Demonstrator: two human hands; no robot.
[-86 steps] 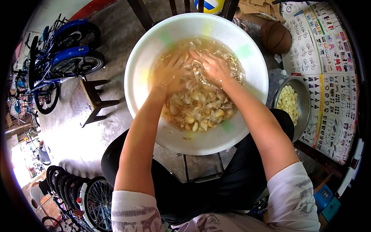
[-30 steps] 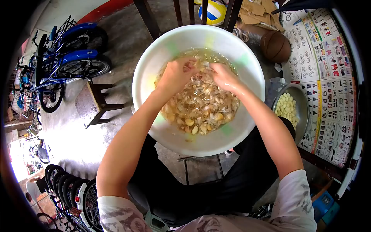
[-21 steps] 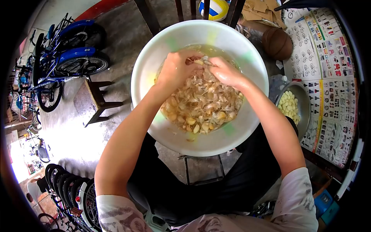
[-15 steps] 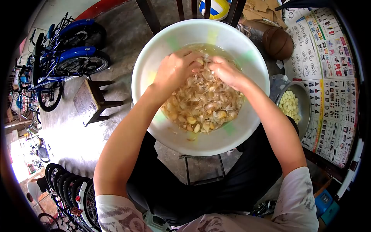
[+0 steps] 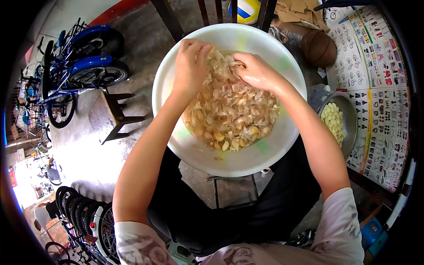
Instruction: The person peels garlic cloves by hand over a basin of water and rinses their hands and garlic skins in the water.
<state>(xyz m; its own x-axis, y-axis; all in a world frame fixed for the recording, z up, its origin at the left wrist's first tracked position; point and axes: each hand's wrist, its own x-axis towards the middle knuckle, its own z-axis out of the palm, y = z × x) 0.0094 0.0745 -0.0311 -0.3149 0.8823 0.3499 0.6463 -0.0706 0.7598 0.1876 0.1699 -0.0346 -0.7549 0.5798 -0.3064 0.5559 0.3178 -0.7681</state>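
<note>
A large white plastic basin (image 5: 174, 152) holds water with many garlic cloves (image 5: 252, 130) and loose papery garlic skins (image 5: 234, 104) floating in it. At the basin's upper left, my left hand (image 5: 191, 62) is closed, with a yellowish garlic clove (image 5: 213, 48) showing at its fingertips. My right hand (image 5: 255, 73) is at the upper right of the heap, wet, its fingers curled in around garlic skins; the fingertips are partly hidden. Peeled white cloves (image 5: 333, 121) lie in a metal bowl (image 5: 350, 117) to the right.
A wooden stool (image 5: 104, 115) and blue bicycles (image 5: 90, 70) stand on the left, more bicycle wheels (image 5: 79, 210) at lower left. Behind the basin are dark wooden slats (image 5: 165, 20) and a volleyball (image 5: 245, 10). A basketball (image 5: 318, 48) and a printed poster sheet (image 5: 380, 119) are at right.
My left hand has lifted up and left, away from my right hand, bringing the clove toward the rim. My right hand has shifted slightly, its fingers curling more.
</note>
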